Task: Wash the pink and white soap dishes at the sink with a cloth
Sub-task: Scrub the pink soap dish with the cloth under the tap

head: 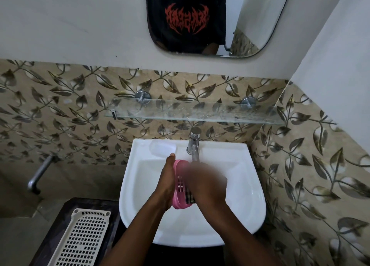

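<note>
Scrubbing the slotted pink plastic soap dish (181,187) over the white ceramic sink (248,187): left hand (167,182) clasps it, blurred right hand (206,182) grips a checked cloth (189,195); the white dish (163,148) on the sink's rim probably comes next.

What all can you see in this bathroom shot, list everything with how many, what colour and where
pink soap dish: one, pink, slotted, held over the sink basin between both hands
white soap dish: one, translucent white, on the sink's back ledge, left of the tap
cloth: one, dark checked, only partly visible against the pink dish
sink: one, white, centre
tap: one, chrome, back of sink
glass shelf: one, clear, above the tap
mirror: one, top centre
basket: one, cream, perforated, lower left
wall pipe: one, metal, left
left hand: one, gripping the dish's left side
right hand: one, motion-blurred, on the dish's right
</note>
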